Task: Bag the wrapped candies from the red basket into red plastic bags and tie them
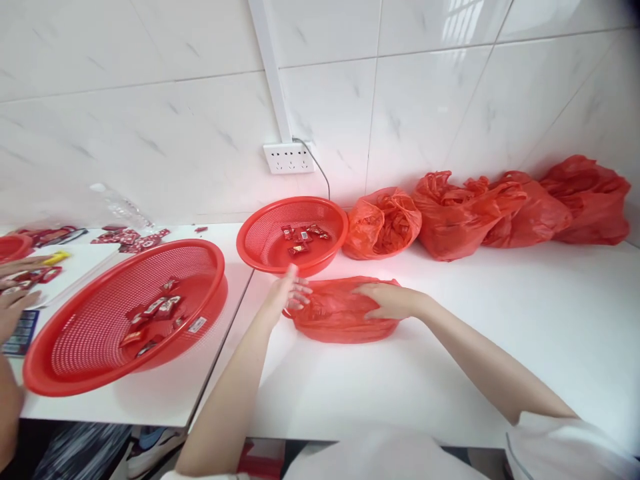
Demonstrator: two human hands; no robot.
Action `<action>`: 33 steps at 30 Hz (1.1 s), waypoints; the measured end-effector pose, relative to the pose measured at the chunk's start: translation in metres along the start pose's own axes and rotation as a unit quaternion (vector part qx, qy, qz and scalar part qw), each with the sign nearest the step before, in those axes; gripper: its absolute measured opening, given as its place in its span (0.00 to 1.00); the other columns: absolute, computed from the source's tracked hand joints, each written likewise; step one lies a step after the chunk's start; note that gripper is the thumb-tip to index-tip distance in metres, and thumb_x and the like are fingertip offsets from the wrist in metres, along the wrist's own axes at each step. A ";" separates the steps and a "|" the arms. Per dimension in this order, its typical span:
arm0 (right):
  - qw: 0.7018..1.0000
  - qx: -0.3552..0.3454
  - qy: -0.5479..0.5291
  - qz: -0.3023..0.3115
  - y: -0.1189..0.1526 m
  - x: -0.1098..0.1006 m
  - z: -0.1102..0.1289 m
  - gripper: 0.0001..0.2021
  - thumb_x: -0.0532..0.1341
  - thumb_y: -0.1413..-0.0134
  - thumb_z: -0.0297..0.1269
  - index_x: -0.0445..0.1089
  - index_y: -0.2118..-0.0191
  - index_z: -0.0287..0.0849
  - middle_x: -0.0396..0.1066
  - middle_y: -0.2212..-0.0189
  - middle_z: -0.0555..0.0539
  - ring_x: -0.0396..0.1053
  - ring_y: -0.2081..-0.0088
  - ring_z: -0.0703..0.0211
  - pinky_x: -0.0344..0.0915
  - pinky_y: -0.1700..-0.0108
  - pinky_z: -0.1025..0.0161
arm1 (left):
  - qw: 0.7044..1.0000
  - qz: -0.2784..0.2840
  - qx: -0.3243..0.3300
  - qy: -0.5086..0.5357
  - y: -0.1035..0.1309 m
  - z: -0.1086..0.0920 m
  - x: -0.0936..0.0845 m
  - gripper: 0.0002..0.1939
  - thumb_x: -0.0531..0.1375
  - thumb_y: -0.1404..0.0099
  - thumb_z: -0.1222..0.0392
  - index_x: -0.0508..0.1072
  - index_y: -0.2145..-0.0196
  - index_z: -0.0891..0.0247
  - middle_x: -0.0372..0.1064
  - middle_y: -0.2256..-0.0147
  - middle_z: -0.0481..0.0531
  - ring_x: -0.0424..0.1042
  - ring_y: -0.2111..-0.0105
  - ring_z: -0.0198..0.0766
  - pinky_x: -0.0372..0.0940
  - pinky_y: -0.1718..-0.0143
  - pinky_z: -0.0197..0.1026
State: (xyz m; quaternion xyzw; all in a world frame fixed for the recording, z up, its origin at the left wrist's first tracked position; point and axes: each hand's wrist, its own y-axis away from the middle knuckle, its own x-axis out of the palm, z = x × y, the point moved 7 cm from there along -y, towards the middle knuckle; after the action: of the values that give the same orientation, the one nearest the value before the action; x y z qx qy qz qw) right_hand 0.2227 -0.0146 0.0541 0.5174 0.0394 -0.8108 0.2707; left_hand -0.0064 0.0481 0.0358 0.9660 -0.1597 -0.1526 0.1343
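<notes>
A red plastic bag point(333, 313) lies low and wide on the white table in front of me, seemingly stretched around something round and shallow that I cannot make out. On its right part rests my right hand point(387, 300), fingers spread over the plastic. My left hand point(290, 293) is at the bag's left edge, fingers apart and holding nothing. Just behind the bag stands a red perforated basket point(260, 223) with several small red wrapped packets point(300, 235) in it.
A larger red basket point(210, 257) with several packets stands left, past the table seam. Full red bags point(450, 213) line the wall at right. A co-worker's hands point(15, 300) are at far left, near a plastic bottle point(123, 207). A socket strip point(289, 159) is on the wall.
</notes>
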 end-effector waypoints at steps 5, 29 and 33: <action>0.986 -0.119 -0.116 0.027 0.006 -0.024 0.056 0.25 0.60 0.45 0.45 0.65 0.41 0.49 0.68 0.44 0.47 0.66 0.45 0.47 0.62 0.44 0.54 | 0.954 -0.012 -0.121 0.274 -0.014 0.010 -0.001 0.31 0.49 0.36 0.37 0.73 0.63 0.71 0.75 0.72 0.64 0.70 0.81 0.36 0.65 0.82 0.33; 0.960 -0.098 -0.031 -0.262 -0.010 -0.068 0.049 0.22 0.58 0.40 0.42 0.63 0.42 0.43 0.60 0.39 0.40 0.59 0.38 0.49 0.57 0.38 0.51 | 0.925 -0.019 0.045 0.377 -0.007 0.015 0.039 0.15 0.62 0.48 0.63 0.75 0.60 0.66 0.76 0.63 0.54 0.75 0.61 0.45 0.74 0.66 0.44; 0.960 -0.016 0.057 -0.274 -0.028 -0.053 0.033 0.40 0.57 0.45 0.59 0.52 0.34 0.38 0.46 0.33 0.34 0.39 0.32 0.38 0.42 0.34 0.38 | 0.930 0.023 0.036 0.366 -0.003 0.014 0.054 0.17 0.61 0.48 0.63 0.74 0.58 0.64 0.76 0.60 0.55 0.73 0.54 0.51 0.74 0.61 0.48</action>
State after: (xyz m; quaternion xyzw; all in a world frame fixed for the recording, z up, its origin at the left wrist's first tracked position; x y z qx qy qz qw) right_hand 0.1991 0.0190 0.1090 0.5280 0.2081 -0.8222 0.0436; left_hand 0.0381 0.0286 0.0081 0.9549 -0.1271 0.2208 0.1521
